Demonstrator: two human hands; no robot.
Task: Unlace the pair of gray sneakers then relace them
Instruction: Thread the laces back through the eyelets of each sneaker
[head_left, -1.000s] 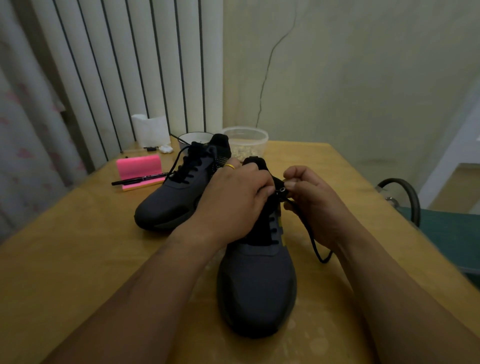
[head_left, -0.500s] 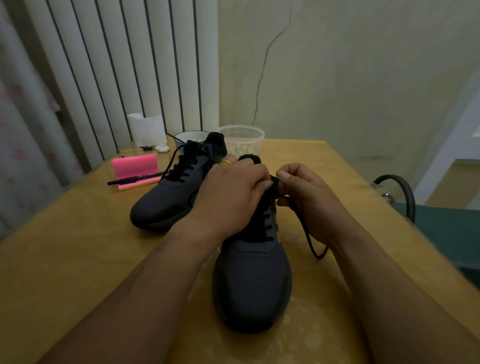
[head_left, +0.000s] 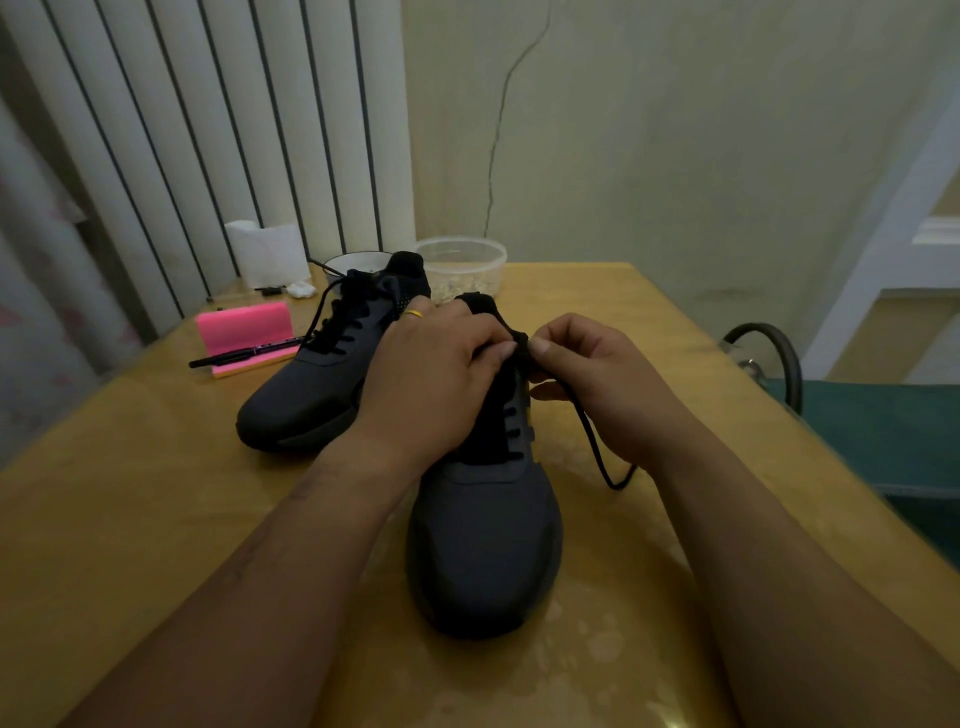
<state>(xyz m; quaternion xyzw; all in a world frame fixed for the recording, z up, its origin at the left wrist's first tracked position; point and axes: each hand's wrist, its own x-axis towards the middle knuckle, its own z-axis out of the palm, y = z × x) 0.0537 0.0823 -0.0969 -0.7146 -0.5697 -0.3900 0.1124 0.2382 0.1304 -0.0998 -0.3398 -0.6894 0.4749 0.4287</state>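
Right hand (head_left: 608, 395) nearer left hand (head_left: 431, 384); lace (head_left: 592, 441), sneaker (head_left: 483, 545) gripped

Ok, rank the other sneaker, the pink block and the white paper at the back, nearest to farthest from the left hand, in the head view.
From the left hand, which pinches the lace:
1. Other sneaker, right beside the hand, on its left.
2. Pink block, farther out to the left.
3. White paper, farthest, at the back left.
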